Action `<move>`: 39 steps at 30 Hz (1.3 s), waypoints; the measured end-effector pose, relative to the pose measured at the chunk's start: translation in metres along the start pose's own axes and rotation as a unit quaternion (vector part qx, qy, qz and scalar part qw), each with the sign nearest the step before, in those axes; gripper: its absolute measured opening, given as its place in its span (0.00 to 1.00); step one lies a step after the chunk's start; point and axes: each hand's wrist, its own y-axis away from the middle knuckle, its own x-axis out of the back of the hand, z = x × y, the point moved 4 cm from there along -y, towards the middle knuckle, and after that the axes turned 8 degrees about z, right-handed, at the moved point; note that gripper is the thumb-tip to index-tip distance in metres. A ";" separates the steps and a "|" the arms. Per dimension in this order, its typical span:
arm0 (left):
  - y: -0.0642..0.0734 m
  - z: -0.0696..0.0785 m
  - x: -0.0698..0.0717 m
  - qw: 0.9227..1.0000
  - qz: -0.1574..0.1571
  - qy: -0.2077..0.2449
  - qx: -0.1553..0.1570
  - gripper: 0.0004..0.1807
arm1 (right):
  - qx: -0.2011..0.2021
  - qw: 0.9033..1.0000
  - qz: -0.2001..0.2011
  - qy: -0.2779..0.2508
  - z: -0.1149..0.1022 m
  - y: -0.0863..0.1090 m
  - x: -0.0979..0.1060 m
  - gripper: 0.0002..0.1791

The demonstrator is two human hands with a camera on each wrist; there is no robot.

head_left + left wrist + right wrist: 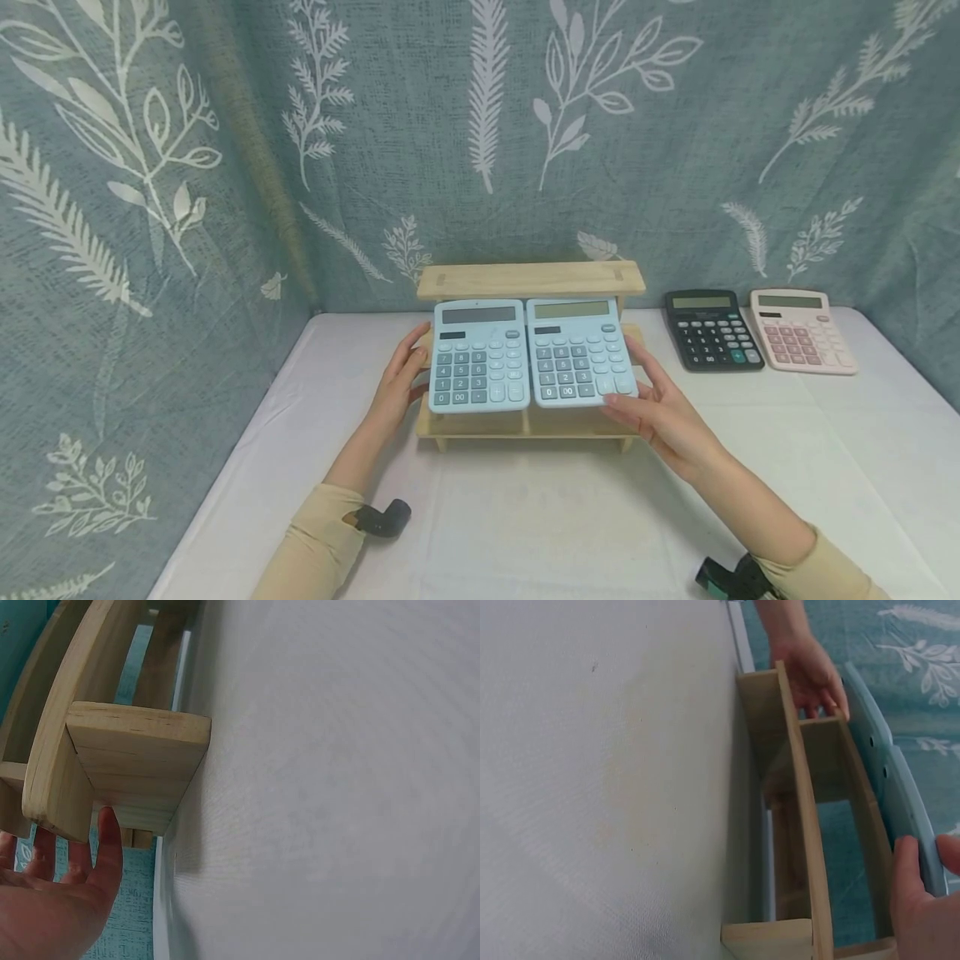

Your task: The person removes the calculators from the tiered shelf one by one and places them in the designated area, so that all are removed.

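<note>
Two light blue calculators, a left one and a right one, lean side by side on a wooden tiered stand, screens at the top. My right hand pinches the right calculator at its lower right corner; the right wrist view shows the thumb on its front and a finger behind. At the other end, my left hand is beside the left calculator's edge. Its fingers extend along the end of the stand in the left wrist view.
A black calculator and a pink and white calculator lie on the white tablecloth to the right of the stand. The stand's upper board rises behind the blue calculators. A leaf-patterned curtain hangs at the back and sides.
</note>
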 end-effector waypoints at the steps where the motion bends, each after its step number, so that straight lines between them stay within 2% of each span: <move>1: 0.000 0.000 0.000 1.000 0.000 0.000 -0.001 0.27 | -0.002 1.000 -0.002 -0.005 0.000 0.000 0.000 0.50; 24: -0.001 -0.001 0.000 1.000 -0.002 -0.001 0.004 0.27 | -0.040 0.998 0.000 -0.054 0.000 0.007 0.000 0.50; 39: -0.001 0.000 0.000 1.000 -0.004 0.001 0.006 0.28 | -0.050 0.997 0.005 -0.061 -0.001 0.018 0.006 0.51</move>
